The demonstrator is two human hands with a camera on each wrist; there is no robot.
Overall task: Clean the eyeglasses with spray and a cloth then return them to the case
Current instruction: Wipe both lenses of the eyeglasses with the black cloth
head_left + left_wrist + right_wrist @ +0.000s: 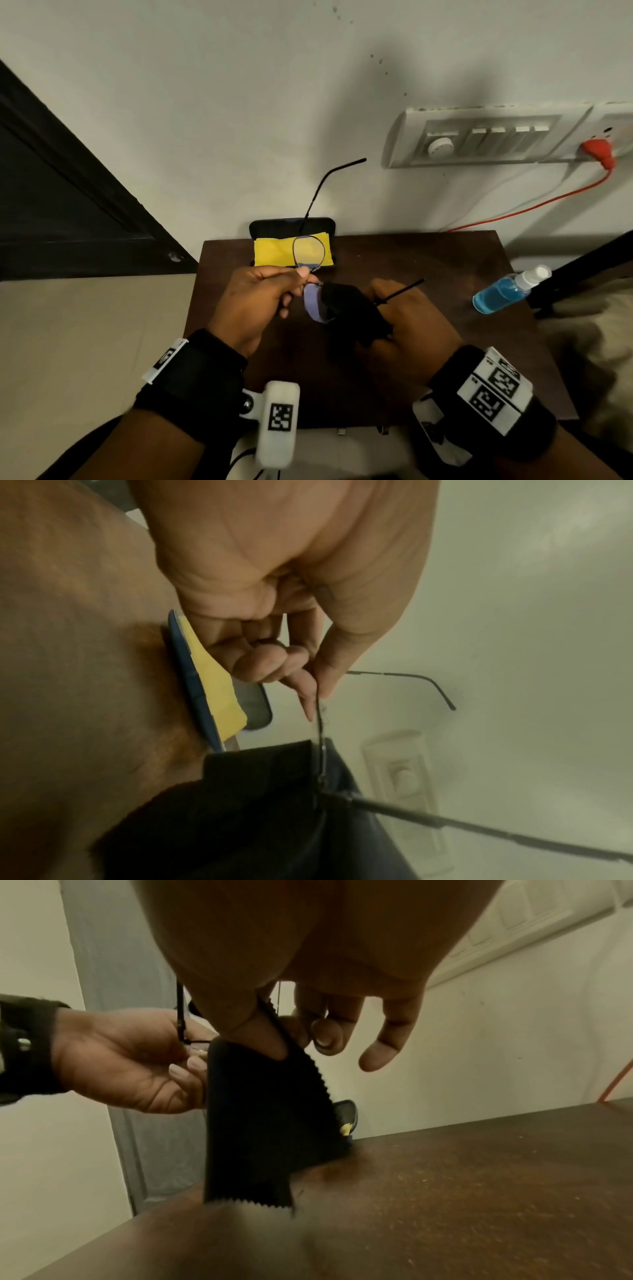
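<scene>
Wiping step, I'd judge: L hand [255, 301] pinched the eyeglasses [310, 270] at the bridge, held above the table [445, 274]. R hand [407, 329] pinched a black cloth [346, 311] round one lens, other lens still bare. Next prob needs shifting cloth to that lens w/o bending frame. Case [291, 226] sat open at table's back edge w/ yellow cloth [274, 251] inside; spray bottle [507, 291], blue liquid, lay to the right.
</scene>
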